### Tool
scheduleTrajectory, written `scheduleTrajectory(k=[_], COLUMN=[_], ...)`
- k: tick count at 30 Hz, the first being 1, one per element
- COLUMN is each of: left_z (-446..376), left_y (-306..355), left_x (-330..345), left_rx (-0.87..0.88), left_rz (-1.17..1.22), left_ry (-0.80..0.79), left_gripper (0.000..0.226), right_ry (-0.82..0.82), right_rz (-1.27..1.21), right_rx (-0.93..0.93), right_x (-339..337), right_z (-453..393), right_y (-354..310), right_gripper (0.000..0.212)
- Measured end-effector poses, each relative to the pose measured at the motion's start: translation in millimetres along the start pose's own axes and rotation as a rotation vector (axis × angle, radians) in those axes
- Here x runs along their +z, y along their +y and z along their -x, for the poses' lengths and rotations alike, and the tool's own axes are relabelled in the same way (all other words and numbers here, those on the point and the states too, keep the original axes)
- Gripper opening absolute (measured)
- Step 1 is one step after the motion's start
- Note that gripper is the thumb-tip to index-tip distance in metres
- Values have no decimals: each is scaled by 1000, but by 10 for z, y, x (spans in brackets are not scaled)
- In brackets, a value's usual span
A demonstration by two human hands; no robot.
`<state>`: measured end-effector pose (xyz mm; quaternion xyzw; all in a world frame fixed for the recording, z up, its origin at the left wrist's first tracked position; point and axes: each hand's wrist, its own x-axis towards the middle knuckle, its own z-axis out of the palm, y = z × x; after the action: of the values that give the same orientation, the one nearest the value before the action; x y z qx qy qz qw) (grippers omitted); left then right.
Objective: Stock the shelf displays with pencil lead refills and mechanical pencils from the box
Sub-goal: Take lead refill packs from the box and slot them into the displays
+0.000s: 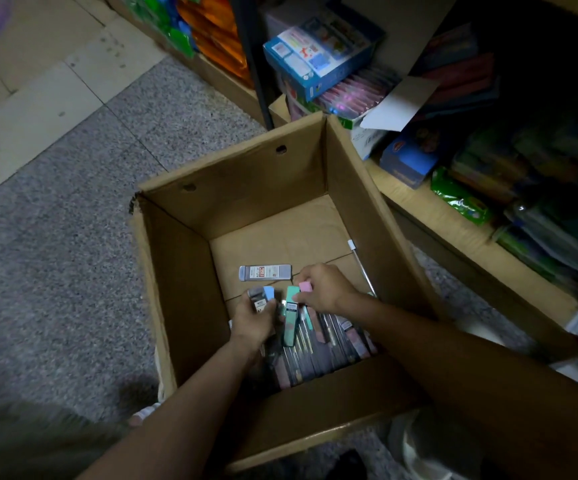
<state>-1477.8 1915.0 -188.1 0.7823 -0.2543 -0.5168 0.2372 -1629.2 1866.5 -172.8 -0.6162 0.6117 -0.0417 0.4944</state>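
Refills (261, 299) gripped in L hand (254, 323) fingers, R hand (325, 289) pinching pink one (305, 286).

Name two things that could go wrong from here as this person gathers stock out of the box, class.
1. The left hand already grips several small refill cases; adding more could make one slip back into the cardboard box.
2. The grey refill case and the thin white-capped pencil lie apart from the pile, away from the right hand, so they might be overlooked.
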Motion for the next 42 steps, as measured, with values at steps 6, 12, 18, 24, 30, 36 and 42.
scheduleTrajectory(k=[6,12,18,24,30,36,42], left_z=[271,875,1589,1912,2158,2275,2365], left_y=[655,1669,2384,2711,2884,3041,3145], left_x=[-256,-518,-451,-169,200,455,604], left_rx=[209,519,801,843,869,761,724], left_rz=[-99,-135,-210,-131,40,144,159], left_ry=[-178,-567,-716,-681,-780,-983,-1011], left_gripper=[26,18,30,35,26,15,20], right_ry=[120,317,518,667,701,795,865], right_rz=[51,52,99,-18,-97,-268,-291], right_rx=[-65,-185,-234,-212,-198,-160,-108], right_x=[-514,-1515,-2231,-2538,-2763,-3048,-3245], right_z=[392,1151,1972,2509,2998,3470,3567], right_y=[-421,-1041,-1410,-1431,-1326,-1151,-1171], right_gripper=[26,10,12,21,19,20,17])
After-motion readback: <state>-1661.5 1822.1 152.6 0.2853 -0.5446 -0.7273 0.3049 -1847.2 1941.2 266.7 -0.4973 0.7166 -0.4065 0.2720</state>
